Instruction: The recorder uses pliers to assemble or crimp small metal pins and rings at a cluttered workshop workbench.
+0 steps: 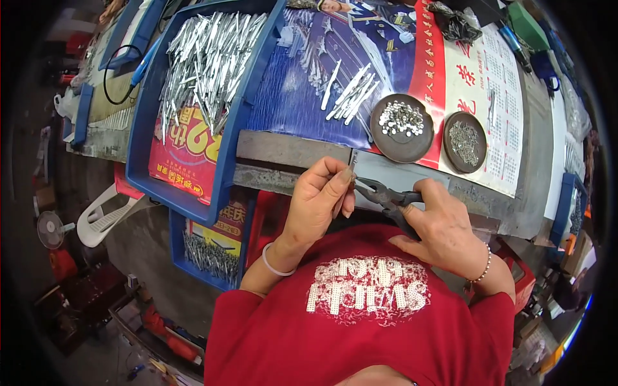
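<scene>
My left hand is closed, thumb against fingers, on a thin metal strip whose end sticks up above the fingertips. My right hand is wrapped round a pair of dark pliers. The plier jaws point left and meet the strip at my left fingertips; the exact contact is too small to make out. Just beyond my hands stand a round dark dish of small shiny discs and a second dish of fine wire-like metal pieces.
A blue tray heaped with metal strips stands at the left. Several loose strips lie on the poster-covered bench. A lower blue bin holds more small metal parts. A black plastic bag lies at the far right.
</scene>
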### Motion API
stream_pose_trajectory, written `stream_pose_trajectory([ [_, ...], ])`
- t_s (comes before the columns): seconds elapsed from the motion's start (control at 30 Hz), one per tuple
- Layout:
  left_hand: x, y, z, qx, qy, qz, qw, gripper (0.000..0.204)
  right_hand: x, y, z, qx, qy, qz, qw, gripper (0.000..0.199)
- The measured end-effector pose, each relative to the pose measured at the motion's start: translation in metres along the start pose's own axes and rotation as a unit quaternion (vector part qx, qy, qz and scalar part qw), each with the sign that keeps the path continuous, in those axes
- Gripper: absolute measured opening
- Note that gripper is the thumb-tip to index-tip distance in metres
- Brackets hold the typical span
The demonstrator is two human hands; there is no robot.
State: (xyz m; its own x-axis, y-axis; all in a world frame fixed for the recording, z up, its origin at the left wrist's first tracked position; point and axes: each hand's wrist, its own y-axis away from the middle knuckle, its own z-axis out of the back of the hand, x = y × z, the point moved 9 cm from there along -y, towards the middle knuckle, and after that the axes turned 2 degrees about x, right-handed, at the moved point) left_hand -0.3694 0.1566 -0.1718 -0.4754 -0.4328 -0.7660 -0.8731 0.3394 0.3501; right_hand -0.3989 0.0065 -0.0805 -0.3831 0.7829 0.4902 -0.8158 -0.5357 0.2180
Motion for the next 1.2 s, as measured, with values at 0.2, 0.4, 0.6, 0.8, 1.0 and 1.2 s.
stream_pose_trajectory([
  [0.2,0.000,0.001,0.000,0.010,-0.020,0.000,1.000,0.017,-0.003,0.000,-0.002,0.019,0.006,-0.003,1.000,0.047],
  [0.4,0.000,0.002,0.001,0.017,-0.032,0.004,0.999,0.016,-0.004,0.000,-0.005,0.030,0.014,-0.006,0.999,0.050],
  [0.6,0.000,0.002,0.001,0.013,-0.037,0.013,0.999,0.016,-0.002,-0.002,-0.007,0.041,0.022,0.004,0.999,0.050],
  [0.8,0.007,0.001,0.000,0.023,-0.058,0.014,0.998,0.017,-0.001,0.000,-0.007,0.047,0.065,-0.010,0.997,0.040],
  [1.0,-0.003,0.007,0.001,0.005,-0.077,-0.045,0.996,0.015,-0.009,-0.003,-0.032,0.268,-0.432,-0.019,0.861,0.046],
  [1.2,-0.001,0.003,0.010,-0.010,-0.028,-0.030,0.999,0.014,-0.005,0.000,-0.012,0.096,-0.070,-0.022,0.993,0.047],
])
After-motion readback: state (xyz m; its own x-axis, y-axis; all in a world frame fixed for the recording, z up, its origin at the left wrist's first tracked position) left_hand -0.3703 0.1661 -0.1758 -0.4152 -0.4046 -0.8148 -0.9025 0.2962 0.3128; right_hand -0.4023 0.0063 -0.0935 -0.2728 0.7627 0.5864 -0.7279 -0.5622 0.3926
